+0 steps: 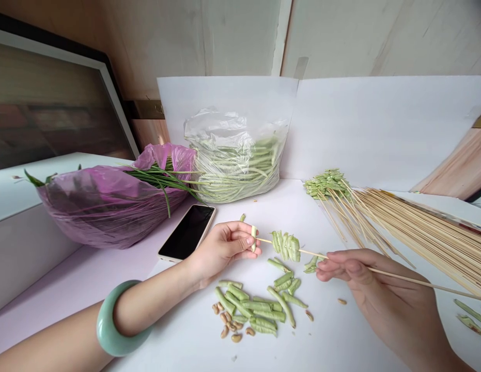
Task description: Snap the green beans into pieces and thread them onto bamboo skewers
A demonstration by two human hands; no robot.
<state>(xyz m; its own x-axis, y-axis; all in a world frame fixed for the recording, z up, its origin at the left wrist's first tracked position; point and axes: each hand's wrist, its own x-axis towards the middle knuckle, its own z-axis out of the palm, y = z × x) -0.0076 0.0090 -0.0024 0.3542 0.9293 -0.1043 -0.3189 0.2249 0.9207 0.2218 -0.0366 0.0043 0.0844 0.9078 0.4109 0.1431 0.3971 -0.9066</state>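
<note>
Fingers (240, 240) of the left hand (219, 249) curl shut around a pale bean piece (253, 238) at the tip of a bamboo skewer (399, 276); the right hand (360, 274) pinches that skewer, green bean chunks (285, 246) threaded between. Cut beans (255, 308) and brown seeds (228, 323) lie below; a phone (187, 232), loose skewers (418, 232) and a bagged bean pile (236, 170) sit beyond.

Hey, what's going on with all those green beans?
A person has green bean pieces on a bamboo skewer. The right hand pinches the skewer, and the left hand holds a bean piece at its tip. More cut beans lie on the white table.
</note>
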